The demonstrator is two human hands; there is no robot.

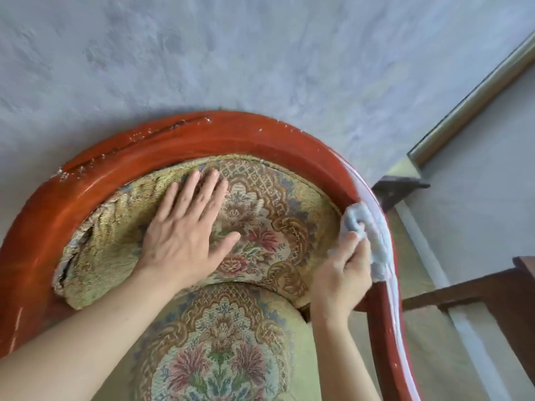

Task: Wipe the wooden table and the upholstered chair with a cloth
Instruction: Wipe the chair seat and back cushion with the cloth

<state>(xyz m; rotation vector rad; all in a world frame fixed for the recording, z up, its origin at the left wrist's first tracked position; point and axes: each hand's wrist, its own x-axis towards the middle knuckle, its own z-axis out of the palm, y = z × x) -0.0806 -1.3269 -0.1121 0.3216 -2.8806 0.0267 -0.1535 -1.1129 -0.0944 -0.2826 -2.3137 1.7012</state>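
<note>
— Down near us, what do you see?

— I see the chair seat (pixel 214 342), soft and green with flowers on it. Two bare arms reach over it.

— What is the left hand (pixel 185 230) doing?

— It lies flat on the flowery chair back (pixel 269 224). Its fingers (pixel 208 183) are straight and spread wide. It holds nothing.

— And the right hand (pixel 344 273)?

— Its fingers (pixel 354 237) are curled round a pale blue cloth (pixel 373 235). The cloth is pressed on the shiny red wooden rim (pixel 202 131), on the right side of the chair.

— Is the chair back neat?

— No. The fabric at its left edge is torn and frayed.

— What is farther off?

— A grey wall (pixel 231 53) is behind the chair. At the right is a dark wooden surface (pixel 477 287), well apart from the cloth.
</note>
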